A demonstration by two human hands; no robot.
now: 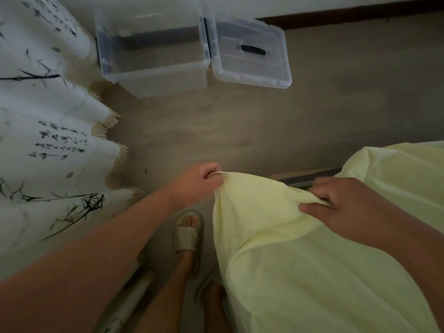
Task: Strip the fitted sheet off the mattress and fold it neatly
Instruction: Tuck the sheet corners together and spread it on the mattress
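- My left hand [200, 180] is out in front of me over the floor [264, 116], fingers curled tight round the hemmed edge of the pale yellow fitted sheet [288, 260]; a thin loop of that hem shows at my knuckles.
- My right hand [348, 207] pinches a gathered fold of the same sheet between thumb and curled fingers, off to the right of the left hand and slightly nearer to me.
- Between my two hands the edge of the sheet runs in a taut, slightly sagging line, and the cloth below it hangs in a loose billow towards my legs.
- The rest of the sheet lies in a rumpled heap to my right, reaching the right edge of the view.
- Just behind the stretched edge, beside my right fingers, a dark striped strip [300, 184] peeks out; I cannot tell whether it is the mattress or the bed frame.
- My foot in a pale slipper [188, 236] stands on the floor just left of the hanging cloth.
- To my left hangs a white cloth [48, 116] printed with ink bamboo and calligraphy, its edge fringed in tan.
- Further off by the wall sits a clear plastic bin [153, 68], open, with its lid [249, 66] lying flat on the floor just to its right.
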